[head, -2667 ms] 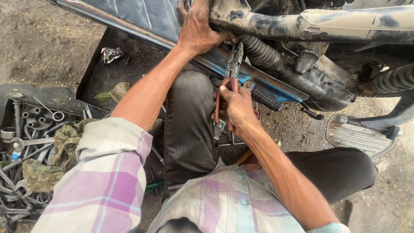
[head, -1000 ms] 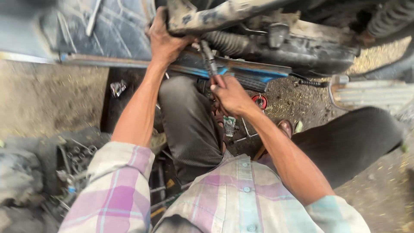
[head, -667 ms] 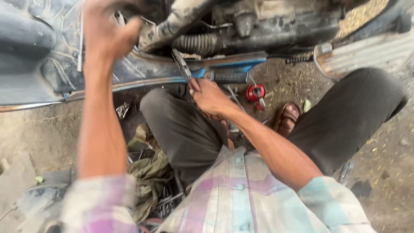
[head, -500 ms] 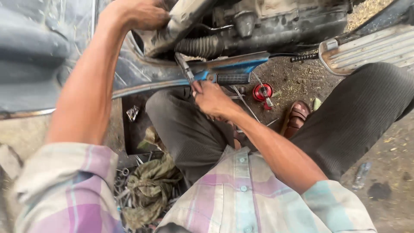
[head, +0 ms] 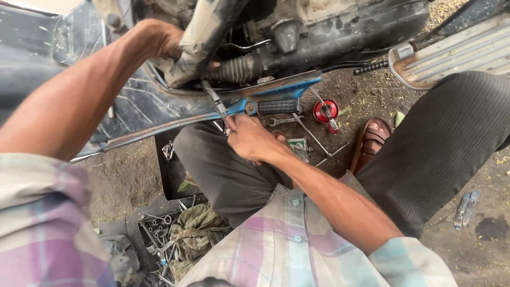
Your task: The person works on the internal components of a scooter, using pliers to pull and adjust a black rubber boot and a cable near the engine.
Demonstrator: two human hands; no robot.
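Right hand [head: 249, 141] grips pliers [head: 215, 101] nosed up under the frame, left hand [head: 170, 40] seemingly clasping the dusty tube [head: 204, 42]; next, a steady squeeze.

left hand [head: 167, 40] moved behind muddy tube [head: 204, 40], pliers [head: 215, 101] lowered slightly

- Pliers [head: 214, 99]: slim, dark metal, held by their handles in the right hand [head: 251, 142], nose angled up and left into the scooter's underside just below the ribbed rubber boot.
- Ribbed black rubber boot [head: 236, 69]: lies roughly level under the engine, beside a mud-caked metal tube [head: 204, 45] that the left hand [head: 167, 40] grips from behind.
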